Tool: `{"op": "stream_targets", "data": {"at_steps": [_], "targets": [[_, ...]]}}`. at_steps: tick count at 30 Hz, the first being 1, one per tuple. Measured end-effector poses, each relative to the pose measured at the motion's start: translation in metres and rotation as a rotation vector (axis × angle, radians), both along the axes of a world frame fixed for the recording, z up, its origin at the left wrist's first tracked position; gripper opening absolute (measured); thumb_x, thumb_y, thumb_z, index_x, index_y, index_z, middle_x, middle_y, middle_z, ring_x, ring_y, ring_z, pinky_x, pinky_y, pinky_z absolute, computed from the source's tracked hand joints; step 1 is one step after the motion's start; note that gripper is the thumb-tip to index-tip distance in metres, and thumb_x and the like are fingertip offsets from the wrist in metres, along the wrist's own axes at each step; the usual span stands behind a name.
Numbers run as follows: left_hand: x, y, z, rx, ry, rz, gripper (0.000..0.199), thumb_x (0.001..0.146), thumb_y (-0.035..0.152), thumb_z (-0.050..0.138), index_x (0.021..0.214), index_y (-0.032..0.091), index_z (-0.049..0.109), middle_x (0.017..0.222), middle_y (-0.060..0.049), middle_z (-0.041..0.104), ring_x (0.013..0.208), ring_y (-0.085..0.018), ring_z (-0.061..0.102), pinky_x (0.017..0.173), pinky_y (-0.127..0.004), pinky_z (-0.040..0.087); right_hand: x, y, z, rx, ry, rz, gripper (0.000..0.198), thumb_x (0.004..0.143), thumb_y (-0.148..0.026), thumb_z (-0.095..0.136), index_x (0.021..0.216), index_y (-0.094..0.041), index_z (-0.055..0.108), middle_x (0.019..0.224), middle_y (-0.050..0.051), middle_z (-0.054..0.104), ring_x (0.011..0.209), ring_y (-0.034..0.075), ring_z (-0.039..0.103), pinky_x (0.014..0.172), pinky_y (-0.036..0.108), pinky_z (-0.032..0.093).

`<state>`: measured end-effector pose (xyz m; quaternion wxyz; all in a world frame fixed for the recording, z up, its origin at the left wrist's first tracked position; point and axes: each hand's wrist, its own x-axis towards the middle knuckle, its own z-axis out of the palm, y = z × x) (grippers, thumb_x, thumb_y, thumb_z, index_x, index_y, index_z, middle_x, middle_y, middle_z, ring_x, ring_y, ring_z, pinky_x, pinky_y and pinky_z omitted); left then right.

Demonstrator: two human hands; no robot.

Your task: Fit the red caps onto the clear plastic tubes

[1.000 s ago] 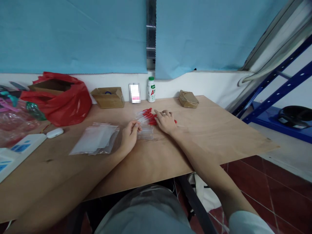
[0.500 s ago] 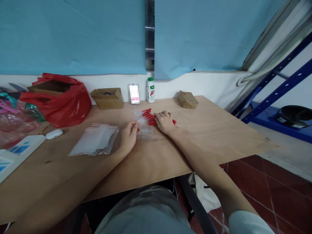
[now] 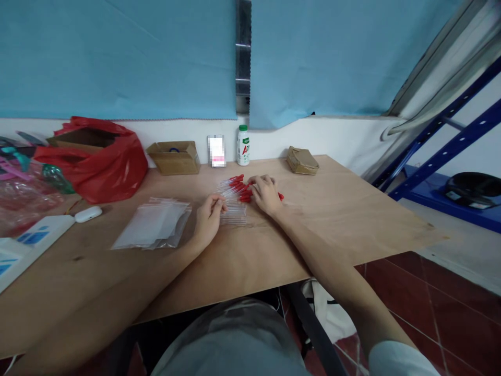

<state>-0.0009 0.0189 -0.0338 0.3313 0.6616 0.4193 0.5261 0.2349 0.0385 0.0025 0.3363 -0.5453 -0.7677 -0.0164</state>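
Observation:
A loose pile of pens with red caps and clear barrels (image 3: 235,214) lies on the table in front of me. At the pile's left side is my left hand (image 3: 209,216), its fingers curled with thumb and forefinger close together near the barrel ends; whatever they pinch is too small to make out. From the right, my right hand (image 3: 266,193) bends its fingers over the red caps, the fingertips down on the pens. Part of the caps is covered by that hand. Left of my left hand lies a stack of clear zip bags (image 3: 152,224).
Along the wall stand a red plastic bag (image 3: 125,172) with a box inside, an open carton (image 3: 178,159), a white bottle (image 3: 243,149) and a small brown package (image 3: 302,160). A white earbud case (image 3: 88,214) and a power strip (image 3: 43,237) are at left. The wooden table's (image 3: 376,224) edge ends at right.
The whole view has shifted slightly. My right hand's fingers have moved a little over the red caps; my left hand and the pens stay nearly as they were.

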Motion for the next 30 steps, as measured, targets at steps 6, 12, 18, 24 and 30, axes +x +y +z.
{"op": "stream_targets", "data": {"at_steps": [6, 12, 18, 24, 30], "targets": [[0.002, -0.006, 0.006, 0.055, -0.004, -0.020, 0.016, 0.104, 0.037, 0.051, 0.106, 0.024, 0.060, 0.080, 0.001, 0.066, 0.076, -0.015, 0.065, 0.075, -0.029, 0.052, -0.009, -0.015, 0.011, 0.166, 0.439, 0.176, 0.029, 0.107, -0.036, 0.047, 0.132, -0.023, 0.051, 0.119, 0.011, 0.069, 0.114, 0.026, 0.063, 0.106, 0.042, 0.046], [0.003, -0.010, 0.010, 0.049, 0.010, -0.049, 0.021, 0.105, 0.042, 0.051, 0.107, 0.024, 0.061, 0.079, 0.002, 0.066, 0.075, -0.015, 0.065, 0.074, -0.029, 0.053, -0.024, -0.032, 0.014, 0.087, 0.615, 0.269, 0.033, 0.108, -0.043, 0.048, 0.137, -0.029, 0.040, 0.120, 0.009, 0.064, 0.097, 0.022, 0.068, 0.083, 0.036, 0.055], [0.001, -0.012, 0.010, 0.063, 0.105, -0.074, 0.030, 0.107, 0.050, 0.047, 0.102, 0.024, 0.063, 0.073, 0.002, 0.066, 0.066, -0.016, 0.062, 0.067, -0.029, 0.048, -0.032, -0.042, 0.007, 0.012, 0.184, 0.432, 0.036, 0.108, -0.042, 0.052, 0.140, -0.026, 0.048, 0.120, 0.010, 0.070, 0.105, 0.026, 0.068, 0.095, 0.041, 0.054], [0.000, -0.018, 0.018, 0.148, 0.391, -0.033, 0.044, 0.109, 0.044, 0.040, 0.077, 0.021, 0.061, 0.061, 0.001, 0.059, 0.060, -0.015, 0.058, 0.065, -0.028, 0.040, -0.034, -0.041, 0.002, 0.069, -0.011, 0.566, 0.035, 0.109, -0.032, 0.047, 0.141, -0.018, 0.048, 0.121, 0.015, 0.067, 0.115, 0.027, 0.065, 0.097, 0.041, 0.054], [-0.004, -0.018, 0.021, 0.199, 0.531, 0.070, 0.042, 0.108, 0.040, 0.037, 0.078, 0.021, 0.060, 0.063, -0.001, 0.062, 0.060, -0.017, 0.058, 0.068, -0.029, 0.039, -0.035, -0.041, 0.004, 0.044, -0.235, 0.436, 0.028, 0.113, -0.029, 0.036, 0.124, -0.014, 0.057, 0.112, 0.017, 0.070, 0.105, 0.026, 0.066, 0.090, 0.037, 0.051]]}}
